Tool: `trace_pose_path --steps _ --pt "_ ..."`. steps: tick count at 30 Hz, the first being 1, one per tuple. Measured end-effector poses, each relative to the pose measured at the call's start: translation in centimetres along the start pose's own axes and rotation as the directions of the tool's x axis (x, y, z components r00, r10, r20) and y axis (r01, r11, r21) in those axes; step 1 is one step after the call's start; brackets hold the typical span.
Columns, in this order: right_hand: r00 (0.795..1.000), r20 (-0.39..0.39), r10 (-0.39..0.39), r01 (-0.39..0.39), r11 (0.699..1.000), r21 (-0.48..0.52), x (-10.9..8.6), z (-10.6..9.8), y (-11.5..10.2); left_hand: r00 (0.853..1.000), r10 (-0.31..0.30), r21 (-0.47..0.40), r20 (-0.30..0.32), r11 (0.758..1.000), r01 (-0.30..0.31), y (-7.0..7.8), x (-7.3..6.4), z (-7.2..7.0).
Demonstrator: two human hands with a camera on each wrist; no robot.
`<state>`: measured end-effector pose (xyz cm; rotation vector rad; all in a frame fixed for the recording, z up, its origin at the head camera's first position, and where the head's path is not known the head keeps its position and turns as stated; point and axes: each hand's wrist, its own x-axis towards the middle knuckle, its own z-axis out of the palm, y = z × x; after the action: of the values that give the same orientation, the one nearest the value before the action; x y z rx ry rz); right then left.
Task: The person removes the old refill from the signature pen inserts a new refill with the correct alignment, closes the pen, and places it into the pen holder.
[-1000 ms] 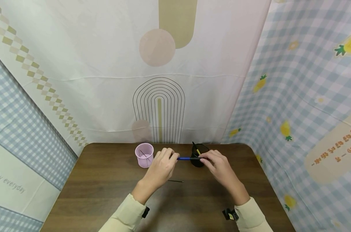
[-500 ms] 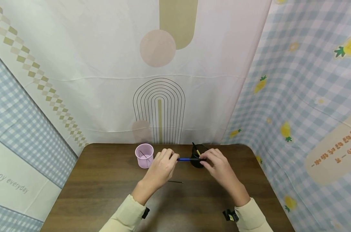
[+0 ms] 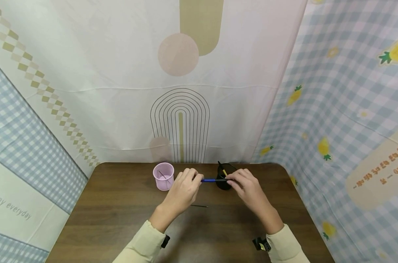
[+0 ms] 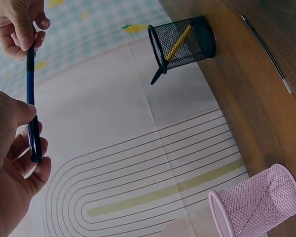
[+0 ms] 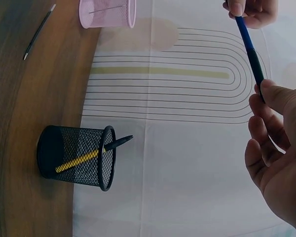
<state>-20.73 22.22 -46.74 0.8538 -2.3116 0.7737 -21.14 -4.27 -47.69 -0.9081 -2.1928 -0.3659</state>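
Between both hands a blue pen [image 3: 209,180] with a black grip section is held level above the table. My left hand [image 3: 186,184] pinches its blue end, thumb and fingers curled round the barrel. The thumb and fingertips of my right hand [image 3: 246,184] pinch the black end. On the table below lies a thin pen refill [image 4: 267,54], apart from both hands. Behind the right hand stands a black mesh pen cup [image 5: 79,155] with a yellow and black pen [image 5: 84,159] leaning in it. Left of the left hand is a pink mesh pen cup [image 3: 163,176] holding a thin dark refill [image 3: 164,176].
The brown wooden table [image 3: 120,219] ends at a white patterned cloth [image 3: 126,117] hanging behind it. A blue checked cloth [image 3: 333,109] hangs along the right side, another checked cloth [image 3: 31,128] on the left. Both cups stand near the table's back edge.
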Motion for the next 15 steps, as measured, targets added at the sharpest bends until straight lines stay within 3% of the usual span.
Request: trace_pose_path --steps 15 --pt "0.997 0.057 0.047 -0.047 0.999 -0.008 -0.12 -0.14 -0.17 1.0 -0.01 -0.03 -0.004 0.999 0.01 -0.1 -0.17 -0.11"
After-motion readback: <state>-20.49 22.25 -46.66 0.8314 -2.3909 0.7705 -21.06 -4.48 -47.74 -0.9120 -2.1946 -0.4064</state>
